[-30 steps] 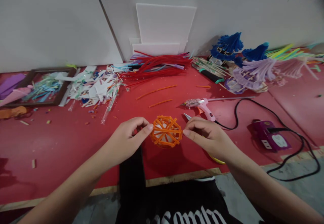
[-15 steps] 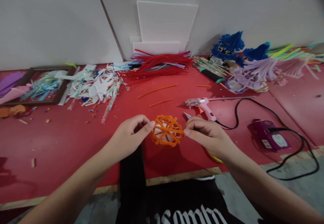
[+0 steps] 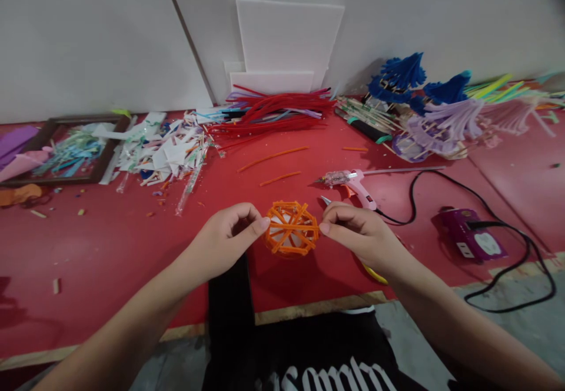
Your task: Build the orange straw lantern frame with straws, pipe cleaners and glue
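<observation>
Orange strip [image 3: 293, 227] now nearer level, ends pinched by my left hand [image 3: 233, 238] and right hand [image 3: 359, 233], round spoked lattice [image 3: 290, 249] beneath, white inside.

Red surface [image 3: 132, 261] bearing 3 loose orange stems [image 3: 280, 178], a pink glue gun [image 3: 359, 189], a purple box [image 3: 472, 235] and a brown frame [image 3: 95, 173].
</observation>
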`<move>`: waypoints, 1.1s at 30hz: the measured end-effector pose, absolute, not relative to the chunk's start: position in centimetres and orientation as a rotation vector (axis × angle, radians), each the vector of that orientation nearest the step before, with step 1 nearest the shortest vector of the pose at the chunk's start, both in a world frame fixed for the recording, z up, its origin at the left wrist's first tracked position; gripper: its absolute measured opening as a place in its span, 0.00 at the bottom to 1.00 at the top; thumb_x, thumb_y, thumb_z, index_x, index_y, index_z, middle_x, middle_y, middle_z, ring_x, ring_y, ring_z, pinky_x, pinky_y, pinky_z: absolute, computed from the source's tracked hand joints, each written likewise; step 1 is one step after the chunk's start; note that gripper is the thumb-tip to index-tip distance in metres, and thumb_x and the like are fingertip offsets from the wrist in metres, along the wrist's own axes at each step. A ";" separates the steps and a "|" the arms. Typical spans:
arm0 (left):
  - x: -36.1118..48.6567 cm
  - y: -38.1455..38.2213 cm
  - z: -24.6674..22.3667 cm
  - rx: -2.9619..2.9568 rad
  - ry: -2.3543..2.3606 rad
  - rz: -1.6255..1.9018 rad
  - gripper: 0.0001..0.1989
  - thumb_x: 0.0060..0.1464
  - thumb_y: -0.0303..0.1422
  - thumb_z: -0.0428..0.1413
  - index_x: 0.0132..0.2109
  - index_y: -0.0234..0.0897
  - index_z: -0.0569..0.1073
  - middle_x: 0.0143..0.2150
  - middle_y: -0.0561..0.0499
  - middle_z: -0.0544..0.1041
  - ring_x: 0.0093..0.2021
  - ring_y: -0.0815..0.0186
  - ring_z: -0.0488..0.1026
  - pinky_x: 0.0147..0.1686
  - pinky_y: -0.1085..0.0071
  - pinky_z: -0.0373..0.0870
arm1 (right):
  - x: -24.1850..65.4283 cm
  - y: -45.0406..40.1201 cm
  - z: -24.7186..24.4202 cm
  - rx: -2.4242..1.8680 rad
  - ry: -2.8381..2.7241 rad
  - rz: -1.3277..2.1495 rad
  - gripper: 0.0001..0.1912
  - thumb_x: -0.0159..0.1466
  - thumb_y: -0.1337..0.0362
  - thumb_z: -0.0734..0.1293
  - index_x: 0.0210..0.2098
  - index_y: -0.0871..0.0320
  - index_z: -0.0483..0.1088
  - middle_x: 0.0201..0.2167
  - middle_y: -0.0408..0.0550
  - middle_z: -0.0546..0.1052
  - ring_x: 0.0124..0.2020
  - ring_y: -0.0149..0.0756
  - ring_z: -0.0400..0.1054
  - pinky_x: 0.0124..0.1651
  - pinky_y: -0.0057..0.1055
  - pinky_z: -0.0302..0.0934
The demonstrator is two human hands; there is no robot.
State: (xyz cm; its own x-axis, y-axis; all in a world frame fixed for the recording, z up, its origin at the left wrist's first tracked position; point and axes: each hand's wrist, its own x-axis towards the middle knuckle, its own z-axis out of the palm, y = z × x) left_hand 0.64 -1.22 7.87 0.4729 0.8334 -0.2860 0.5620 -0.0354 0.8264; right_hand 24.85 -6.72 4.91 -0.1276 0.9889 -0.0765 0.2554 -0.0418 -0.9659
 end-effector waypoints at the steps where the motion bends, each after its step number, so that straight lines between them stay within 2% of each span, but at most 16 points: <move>1: 0.6 -1.2 8.0 1.718 1.203 0.329 0.17 0.57 0.46 0.50 0.29 0.37 0.66 0.25 0.57 0.66 0.25 0.70 0.61 0.25 0.75 0.58 | 24.9 -6.7 4.9 -1.371 -1.472 1.224 0.11 0.62 0.63 0.64 0.24 0.56 0.66 0.26 0.42 0.67 0.28 0.31 0.62 0.32 0.31 0.55; 9: 0.6 -1.0 8.0 1.714 1.186 0.314 0.14 0.56 0.43 0.52 0.29 0.37 0.68 0.25 0.56 0.67 0.26 0.71 0.62 0.24 0.76 0.57 | 24.9 -6.6 4.4 -1.385 -1.515 1.208 0.10 0.62 0.65 0.63 0.24 0.56 0.64 0.26 0.41 0.66 0.29 0.31 0.61 0.33 0.31 0.54; 15: 0.6 -0.9 7.7 1.701 1.183 0.315 0.16 0.56 0.44 0.52 0.29 0.36 0.68 0.26 0.56 0.68 0.26 0.71 0.63 0.25 0.75 0.58 | 24.6 -6.5 4.6 -1.389 -1.494 1.211 0.11 0.61 0.64 0.63 0.23 0.56 0.64 0.25 0.41 0.66 0.28 0.30 0.60 0.33 0.30 0.55; 18: 0.2 -1.3 7.5 1.676 1.213 0.381 0.17 0.57 0.47 0.52 0.33 0.36 0.68 0.28 0.55 0.69 0.28 0.70 0.66 0.28 0.74 0.62 | 24.8 -6.6 4.7 -1.388 -1.454 1.221 0.12 0.62 0.61 0.64 0.23 0.56 0.65 0.25 0.41 0.67 0.28 0.31 0.61 0.33 0.30 0.57; 20: 0.0 -1.9 7.2 1.605 1.260 0.438 0.18 0.57 0.49 0.52 0.39 0.37 0.68 0.30 0.54 0.69 0.28 0.69 0.67 0.28 0.73 0.64 | 25.2 -6.7 4.4 -1.410 -1.422 1.214 0.10 0.63 0.59 0.64 0.27 0.55 0.69 0.28 0.43 0.70 0.31 0.33 0.65 0.35 0.31 0.60; 22: -0.1 -2.9 6.8 1.506 1.255 0.465 0.21 0.54 0.50 0.55 0.44 0.38 0.65 0.32 0.54 0.70 0.28 0.69 0.68 0.27 0.72 0.66 | 25.6 -6.8 3.7 -1.438 -1.452 1.138 0.07 0.63 0.61 0.63 0.36 0.54 0.73 0.33 0.45 0.74 0.36 0.35 0.69 0.39 0.32 0.63; 25: 0.3 -4.8 5.6 1.426 1.193 0.487 0.35 0.42 0.47 0.66 0.52 0.39 0.59 0.34 0.53 0.70 0.32 0.65 0.71 0.29 0.69 0.70 | 25.8 -6.9 2.7 -1.408 -1.666 0.907 0.16 0.63 0.65 0.63 0.50 0.54 0.71 0.40 0.49 0.76 0.41 0.37 0.71 0.44 0.36 0.66; 27: 0.9 -5.9 4.6 1.469 1.219 0.522 0.42 0.38 0.43 0.69 0.56 0.39 0.57 0.36 0.52 0.70 0.34 0.64 0.71 0.31 0.67 0.72 | 25.6 -6.8 2.2 -1.336 -1.822 0.748 0.15 0.64 0.67 0.63 0.49 0.56 0.72 0.41 0.51 0.77 0.42 0.38 0.72 0.48 0.39 0.67; 31: 1.7 -6.3 3.0 1.680 1.275 0.761 0.33 0.49 0.38 0.63 0.57 0.40 0.56 0.48 0.45 0.67 0.37 0.65 0.71 0.31 0.68 0.72 | 25.0 -7.0 1.8 -1.263 -1.917 0.529 0.10 0.62 0.70 0.63 0.40 0.58 0.75 0.36 0.52 0.77 0.38 0.38 0.74 0.46 0.39 0.70; 33: 1.6 -5.5 2.6 1.746 1.284 0.853 0.29 0.51 0.34 0.60 0.56 0.40 0.56 0.51 0.44 0.66 0.39 0.66 0.71 0.32 0.70 0.72 | 24.8 -7.5 2.0 -1.264 -1.902 0.515 0.11 0.63 0.71 0.62 0.40 0.58 0.75 0.36 0.52 0.78 0.38 0.37 0.74 0.43 0.36 0.71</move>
State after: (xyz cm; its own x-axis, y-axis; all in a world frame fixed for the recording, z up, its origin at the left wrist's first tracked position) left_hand 1.59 -5.50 2.58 0.2609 0.9633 0.0627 0.4315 -0.1745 0.8851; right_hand 24.79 -7.48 1.96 -0.2014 0.9022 0.3815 0.5863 0.4230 -0.6908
